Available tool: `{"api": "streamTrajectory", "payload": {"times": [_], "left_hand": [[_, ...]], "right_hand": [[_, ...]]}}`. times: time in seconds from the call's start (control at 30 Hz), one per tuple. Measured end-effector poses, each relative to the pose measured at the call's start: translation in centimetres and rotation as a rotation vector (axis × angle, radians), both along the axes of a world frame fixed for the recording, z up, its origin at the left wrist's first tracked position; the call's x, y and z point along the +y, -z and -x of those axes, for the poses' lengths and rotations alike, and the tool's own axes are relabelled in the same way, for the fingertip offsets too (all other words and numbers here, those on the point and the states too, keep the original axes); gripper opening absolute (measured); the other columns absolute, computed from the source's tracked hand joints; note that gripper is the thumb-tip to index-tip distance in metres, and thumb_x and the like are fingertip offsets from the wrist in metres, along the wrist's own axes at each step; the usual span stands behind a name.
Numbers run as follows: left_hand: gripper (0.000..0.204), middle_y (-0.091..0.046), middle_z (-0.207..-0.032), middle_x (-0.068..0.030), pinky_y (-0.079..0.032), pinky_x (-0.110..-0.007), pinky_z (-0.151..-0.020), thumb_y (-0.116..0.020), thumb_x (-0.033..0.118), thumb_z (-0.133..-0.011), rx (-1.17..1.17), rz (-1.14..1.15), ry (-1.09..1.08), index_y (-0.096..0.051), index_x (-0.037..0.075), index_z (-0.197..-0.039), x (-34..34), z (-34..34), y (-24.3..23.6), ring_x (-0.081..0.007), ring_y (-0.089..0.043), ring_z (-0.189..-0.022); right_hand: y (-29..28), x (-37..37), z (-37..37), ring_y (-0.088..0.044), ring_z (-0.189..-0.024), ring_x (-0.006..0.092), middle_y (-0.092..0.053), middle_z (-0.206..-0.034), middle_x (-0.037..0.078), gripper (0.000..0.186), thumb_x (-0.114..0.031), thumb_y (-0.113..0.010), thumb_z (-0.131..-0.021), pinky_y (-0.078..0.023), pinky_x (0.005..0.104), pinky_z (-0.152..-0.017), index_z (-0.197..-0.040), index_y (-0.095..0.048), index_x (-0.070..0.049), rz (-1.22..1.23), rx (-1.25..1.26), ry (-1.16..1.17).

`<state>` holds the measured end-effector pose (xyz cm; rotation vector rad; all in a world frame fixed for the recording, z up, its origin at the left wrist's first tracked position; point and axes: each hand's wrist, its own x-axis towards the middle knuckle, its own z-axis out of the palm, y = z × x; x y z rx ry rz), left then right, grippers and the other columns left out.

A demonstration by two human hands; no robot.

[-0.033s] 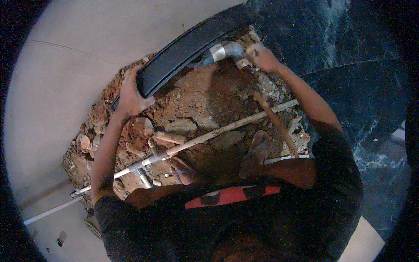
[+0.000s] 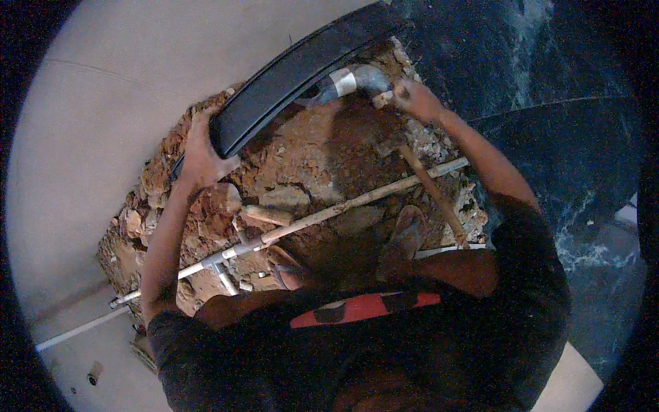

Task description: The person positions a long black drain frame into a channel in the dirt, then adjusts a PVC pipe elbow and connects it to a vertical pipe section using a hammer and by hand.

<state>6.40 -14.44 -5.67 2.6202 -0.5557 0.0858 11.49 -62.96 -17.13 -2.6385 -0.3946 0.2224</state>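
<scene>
My left hand (image 2: 202,152) is closed around the near end of a long black trough-like tray (image 2: 295,72), which lies tilted across the far side of a dug-up pit. My right hand (image 2: 417,101) is at the pit's right edge, beside a grey pipe elbow (image 2: 373,79) with a pale band (image 2: 344,81). Its fingers are curled; blur hides what is in them, if anything. Below it, a hammer (image 2: 432,187) with a wooden handle leans over a thin pale pipe (image 2: 350,204) that crosses the pit.
Broken soil and rubble (image 2: 295,151) fill the pit. A short wooden piece (image 2: 269,215) lies near a pipe tee (image 2: 218,261). My feet stand in the pit below the thin pipe. Pale floor (image 2: 103,137) is at left; dark marbled slabs (image 2: 549,158) are at right.
My right hand has shifted slightly down and right, beside the pipe elbow. The black tray and my left hand have moved slightly left.
</scene>
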Motion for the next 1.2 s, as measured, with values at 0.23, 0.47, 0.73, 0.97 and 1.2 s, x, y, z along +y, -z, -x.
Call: {"api": "streamTrajectory", "payload": {"times": [0.23, 0.47, 0.73, 0.97, 1.2], "left_hand": [[0.088, -0.047, -0.117, -0.0152, -0.038, -0.039, -0.1, -0.074, 0.017, -0.052, 0.128, 0.342, -0.294, -0.036, 0.003, -0.13, 5.2, 9.5, -3.1, -0.0283, -0.047, -0.113], [0.086, -0.048, -0.116, -0.0144, -0.039, -0.039, -0.098, -0.07, 0.006, -0.055, 0.175, 0.697, -0.571, -0.031, 0.003, -0.132, 8.7, 21.1, 0.9, -0.0262, -0.05, -0.11], [0.077, -0.05, -0.113, -0.0106, -0.044, -0.034, -0.089, -0.067, -0.002, -0.062, -0.121, 0.517, -1.0, -0.033, 0.005, -0.131, 7.9, 28.7, 5.2, -0.0219, -0.053, -0.101], [0.085, -0.045, -0.123, -0.0156, -0.039, -0.038, -0.098, -0.073, 0.002, -0.06, -0.049, 0.832, -1.001, -0.03, 0.004, -0.133, 10.1, 32.7, 7.3, -0.0256, -0.049, -0.112], [0.092, -0.04, -0.129, -0.0153, -0.037, -0.04, -0.101, -0.081, 0.008, -0.058, -0.012, 0.896, -1.177, -0.028, 0.006, -0.134, 10.6, 35.1, 6.2, -0.0269, -0.044, -0.118]], "right_hand": [[2.2, -0.5, 11.8, -0.061, -0.081, 0.0309, -0.061, -0.085, 0.017, 0.045, -0.038, -0.071, -0.076, -0.047, 0.0419, -0.072, -0.099, -0.053, -0.003, 0.12, 0.626, 0.045], [3.6, -2.7, 13.2, -0.061, -0.078, 0.031, -0.063, -0.085, 0.015, 0.034, -0.023, -0.069, -0.073, -0.047, 0.0413, -0.07, -0.097, -0.057, -0.002, 0.092, 0.479, 0.143], [-7.9, 7.7, 4.6, -0.059, -0.08, 0.0398, -0.059, -0.084, 0.023, 0.036, -0.012, -0.064, -0.077, -0.046, 0.0453, -0.071, -0.107, -0.046, -0.005, 0.118, 0.092, -0.273], [-9.7, 22.9, -3.3, -0.06, -0.089, 0.0408, -0.061, -0.094, 0.024, 0.036, -0.029, -0.063, -0.085, -0.046, 0.048, -0.075, -0.109, -0.051, -0.005, 0.482, 0.192, -0.554], [-8.3, 29.3, -5.8, -0.061, -0.08, 0.0419, -0.063, -0.085, 0.022, 0.042, -0.041, -0.049, -0.091, -0.048, 0.0516, -0.072, -0.113, -0.051, -0.005, 0.475, -0.115, -0.618]]}}
